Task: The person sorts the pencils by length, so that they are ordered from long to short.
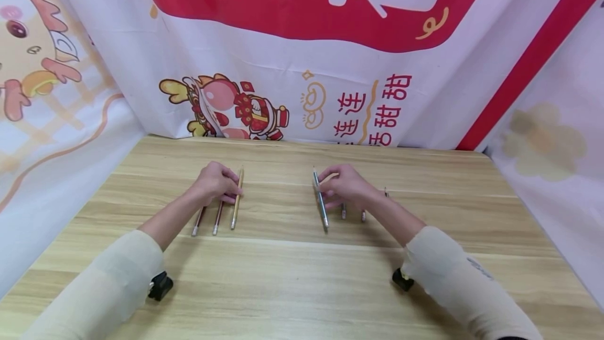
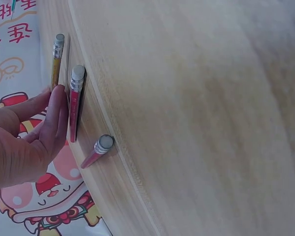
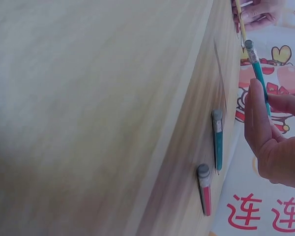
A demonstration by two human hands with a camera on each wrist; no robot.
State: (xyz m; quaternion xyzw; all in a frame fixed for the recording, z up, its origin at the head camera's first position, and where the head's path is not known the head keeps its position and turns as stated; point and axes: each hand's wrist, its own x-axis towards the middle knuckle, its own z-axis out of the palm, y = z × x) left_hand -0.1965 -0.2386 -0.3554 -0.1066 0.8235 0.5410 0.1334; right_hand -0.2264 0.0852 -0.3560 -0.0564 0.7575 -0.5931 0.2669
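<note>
My left hand (image 1: 217, 181) pinches a yellow pencil (image 1: 237, 206) between thumb and fingers, its eraser end toward me. Beside it two red pencils lie on the table, one red pencil (image 2: 74, 110) close under the fingers and another red pencil (image 2: 94, 155) farther out. In my right hand (image 1: 346, 183) a teal pencil (image 1: 322, 208) is pinched, its tip pointing away; the right wrist view shows it lifted off the wood. A second teal pencil (image 3: 218, 142) and a pink-red pencil (image 3: 205, 194) lie near that hand, partly hidden by it in the head view.
The wood-grain table (image 1: 283, 282) spreads beneath both arms. A printed white and red cloth (image 1: 283, 51) hangs at its back edge, with more cloth at the sides. Black devices (image 1: 160, 286) sit under both forearms.
</note>
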